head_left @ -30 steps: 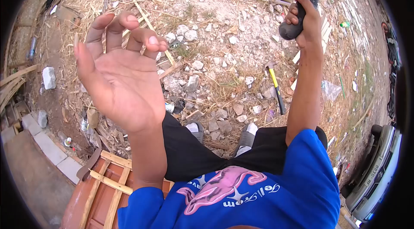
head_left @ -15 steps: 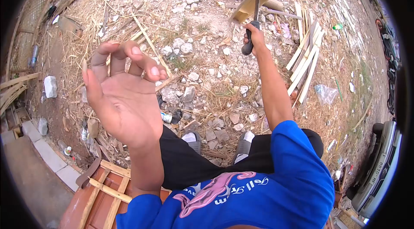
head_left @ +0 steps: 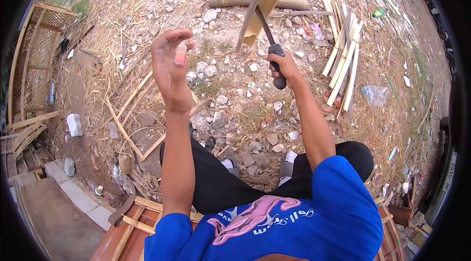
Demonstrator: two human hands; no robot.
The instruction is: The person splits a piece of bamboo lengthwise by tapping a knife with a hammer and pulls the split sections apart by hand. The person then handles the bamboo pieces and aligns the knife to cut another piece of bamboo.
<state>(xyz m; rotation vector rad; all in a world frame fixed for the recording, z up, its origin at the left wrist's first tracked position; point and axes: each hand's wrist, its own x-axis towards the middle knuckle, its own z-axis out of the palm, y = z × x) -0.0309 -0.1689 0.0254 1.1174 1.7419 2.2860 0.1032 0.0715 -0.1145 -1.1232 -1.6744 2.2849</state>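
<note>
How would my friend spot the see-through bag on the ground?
Find the pile of long, pale strips to the person's right. Beside its near end, farther right, lies the crumpled plastic bag. It's clear, unlike the pinkish-purple plastic left of the pile.

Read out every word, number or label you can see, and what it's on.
"Tell": blue T-shirt.
"ave": same T-shirt, part of a word; other lettering is broken by creases.
"HF": vehicle number plate; its digits are too blurred to trust.
Knife: no readable marking.
</note>
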